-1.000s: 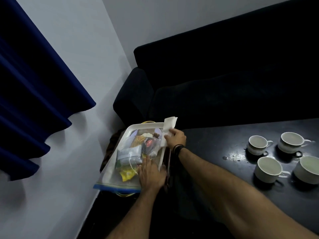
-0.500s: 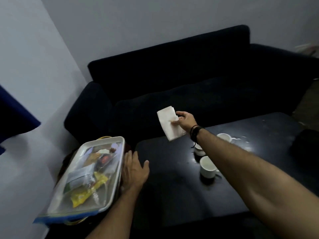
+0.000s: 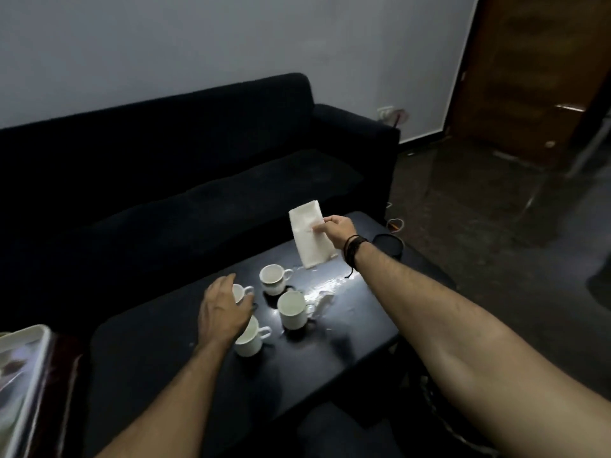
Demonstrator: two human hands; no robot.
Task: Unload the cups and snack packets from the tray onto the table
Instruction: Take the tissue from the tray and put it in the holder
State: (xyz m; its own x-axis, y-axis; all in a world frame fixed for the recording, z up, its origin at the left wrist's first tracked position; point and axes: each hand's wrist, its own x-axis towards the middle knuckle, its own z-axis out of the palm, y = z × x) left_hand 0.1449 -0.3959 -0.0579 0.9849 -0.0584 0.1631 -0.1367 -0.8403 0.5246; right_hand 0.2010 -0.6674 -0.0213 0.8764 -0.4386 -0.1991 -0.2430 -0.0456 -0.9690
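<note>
Four white cups (image 3: pixel 275 279) stand mid-frame on the dark desk (image 3: pixel 158 355). The left hand (image 3: pixel 222 312) hovers over them, fingers spread open. The right hand (image 3: pixel 337 230) pinches a white napkin (image 3: pixel 309 238) above the desk's far end. The tray (image 3: pixel 24 368) sits at lower left.

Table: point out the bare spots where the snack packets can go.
Bare: the near-left stretch of the table between the tray and the cups, and the near edge before the cups. Crowded: the middle, with four cups under the left hand; a wet spill runs behind them, below the napkin.
</note>
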